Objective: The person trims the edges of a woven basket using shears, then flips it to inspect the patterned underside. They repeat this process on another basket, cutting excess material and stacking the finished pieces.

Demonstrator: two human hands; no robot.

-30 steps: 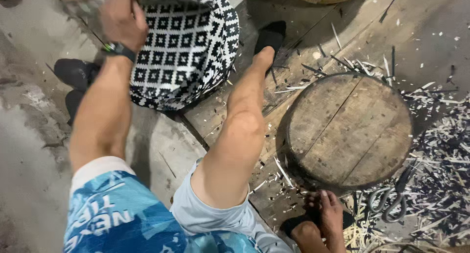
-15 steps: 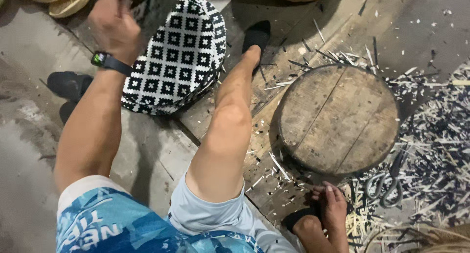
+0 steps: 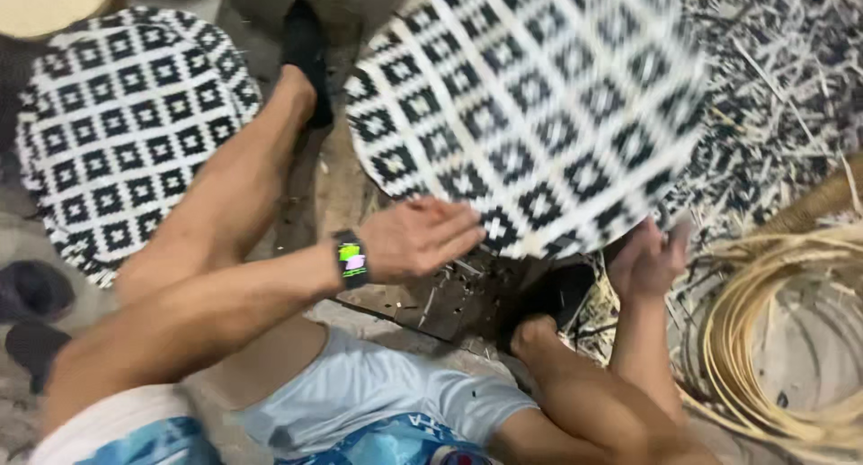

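Both hands steady a round black-and-white woven mat (image 3: 530, 114) above the floor: the left hand (image 3: 418, 238) lies flat and open against its near edge, and the right hand (image 3: 649, 260) grips the lower rim. It looks mid-positioning; next comes lowering it squarely. A matching mat (image 3: 126, 132) lies left, coiled cane strips (image 3: 773, 339) right.

left hand (image 3: 415, 238) flat at woven mat (image 3: 530, 114) edge; right hand (image 3: 649, 260) under mat; second mat (image 3: 126, 132) left
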